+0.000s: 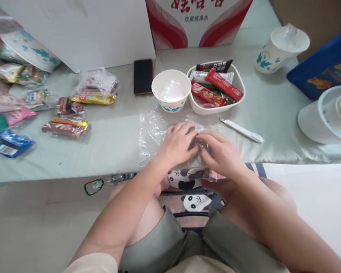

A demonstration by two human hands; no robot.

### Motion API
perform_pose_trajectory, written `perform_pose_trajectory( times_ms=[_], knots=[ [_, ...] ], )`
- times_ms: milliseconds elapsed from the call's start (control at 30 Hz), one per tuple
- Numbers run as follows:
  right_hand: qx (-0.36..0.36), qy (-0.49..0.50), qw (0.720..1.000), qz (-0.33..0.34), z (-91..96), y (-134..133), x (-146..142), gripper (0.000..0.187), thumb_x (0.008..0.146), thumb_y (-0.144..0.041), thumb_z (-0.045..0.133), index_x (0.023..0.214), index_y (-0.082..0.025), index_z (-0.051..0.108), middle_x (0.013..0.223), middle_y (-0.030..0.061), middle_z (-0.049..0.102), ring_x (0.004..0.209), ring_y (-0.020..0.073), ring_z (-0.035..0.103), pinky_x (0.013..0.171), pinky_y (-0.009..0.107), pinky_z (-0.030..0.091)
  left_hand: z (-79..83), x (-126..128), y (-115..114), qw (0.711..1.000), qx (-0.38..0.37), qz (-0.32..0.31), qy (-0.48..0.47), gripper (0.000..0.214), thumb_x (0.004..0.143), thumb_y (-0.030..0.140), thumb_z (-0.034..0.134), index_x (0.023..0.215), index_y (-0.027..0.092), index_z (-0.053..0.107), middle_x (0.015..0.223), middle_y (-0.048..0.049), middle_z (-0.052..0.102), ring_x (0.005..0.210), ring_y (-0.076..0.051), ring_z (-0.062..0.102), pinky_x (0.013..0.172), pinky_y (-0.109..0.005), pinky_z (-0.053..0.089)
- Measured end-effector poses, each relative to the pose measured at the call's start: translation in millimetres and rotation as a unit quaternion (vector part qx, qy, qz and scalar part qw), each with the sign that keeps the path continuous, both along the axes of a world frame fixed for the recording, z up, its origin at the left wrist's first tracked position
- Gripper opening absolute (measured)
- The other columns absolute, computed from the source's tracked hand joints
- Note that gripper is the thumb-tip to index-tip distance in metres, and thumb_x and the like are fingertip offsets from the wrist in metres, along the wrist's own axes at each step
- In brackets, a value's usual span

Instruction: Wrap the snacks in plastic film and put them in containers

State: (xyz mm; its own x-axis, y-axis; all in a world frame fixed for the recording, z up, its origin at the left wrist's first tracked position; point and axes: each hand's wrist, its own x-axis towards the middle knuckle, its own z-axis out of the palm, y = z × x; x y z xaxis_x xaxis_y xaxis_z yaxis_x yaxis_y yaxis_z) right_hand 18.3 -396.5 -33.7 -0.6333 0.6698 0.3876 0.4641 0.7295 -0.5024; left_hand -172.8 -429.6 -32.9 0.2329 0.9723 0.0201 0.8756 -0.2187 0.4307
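My left hand [178, 145] and my right hand [222, 152] meet at the table's front edge, fingers curled and pinching a clear plastic bag [150, 142]. The bag lies flat on the cloth to the left and hangs over the edge below my hands. Between my fingertips the plastic is bunched; whether something lies inside it I cannot tell. Just beyond my hands stands a paper bowl [171, 88] with clear plastic in it. Beside it, a white basket [240, 81] holds several wrapped snack bars [224, 84]. A slim white cutter [241, 130] rests right of my right hand.
A black phone [143, 77] lies behind the bowl's left side. Wrapped snacks [66, 127] are spread at the left. Boxes [197, 32] stand at the back. At the right are a paper cup [281, 49], a blue bag [324, 64] and a white bin [312, 121].
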Motion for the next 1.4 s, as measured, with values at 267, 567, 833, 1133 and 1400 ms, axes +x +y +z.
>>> perform_pose_trajectory(
  times_ms=[267,567,833,1133,1400],
  knots=[
    [-0.029,-0.069,0.997,-0.007,-25.0,16.1,14.0,0.053,0.080,-0.013,0.052,0.131,-0.023,0.059,0.141,0.0149,0.066,0.135,0.0356,0.060,0.112,0.060,0.051,10.3,-26.4,-18.2,0.998,0.060,0.021,0.007,0.035,0.092,0.028,0.063,0.125,0.019,0.068,0.151,-0.0131,0.059,0.147,-0.033,0.047,0.125,-0.056,0.032],
    [0.007,-0.033,0.982,0.184,-4.0,-15.8,50.1,0.045,0.085,-0.045,0.069,0.126,-0.029,0.064,0.134,0.0102,0.069,0.131,0.0348,0.061,0.109,0.057,0.049,-2.2,16.4,-103.2,0.989,0.033,-0.087,0.118,0.037,0.087,0.029,0.072,0.123,0.022,0.068,0.155,-0.0143,0.052,0.151,-0.038,0.040,0.123,-0.060,0.036],
    [-0.014,0.034,0.992,0.125,-23.8,-26.5,57.6,0.008,0.091,-0.021,0.062,0.087,-0.027,0.065,0.111,0.0051,0.079,0.125,0.0306,0.069,0.102,0.055,0.055,-9.3,12.9,-90.5,0.993,0.072,-0.057,0.069,0.023,0.091,0.008,0.053,0.097,0.016,0.073,0.148,-0.0161,0.058,0.145,-0.034,0.048,0.121,-0.056,0.042],
    [-0.123,0.121,0.980,-0.101,2.6,-33.9,48.8,0.008,0.088,-0.033,0.063,0.083,-0.027,0.062,0.061,-0.0035,0.065,0.058,0.0170,0.065,0.060,0.035,0.054,49.0,-9.8,-91.6,0.983,0.134,0.083,-0.096,0.007,0.084,0.016,0.054,0.085,0.021,0.059,0.107,-0.0073,0.071,0.100,-0.022,0.068,0.090,-0.039,0.057],
    [-0.187,0.217,0.939,-0.191,-6.1,-20.1,52.5,0.020,0.094,-0.046,0.064,0.088,-0.026,0.063,0.055,-0.0059,0.055,0.044,0.0130,0.053,0.045,0.029,0.041,50.6,-33.5,-87.7,0.980,0.074,0.116,-0.145,0.015,0.088,0.018,0.055,0.082,0.020,0.069,0.094,-0.0039,0.077,0.089,-0.018,0.073,0.084,-0.033,0.058]
  ],
)
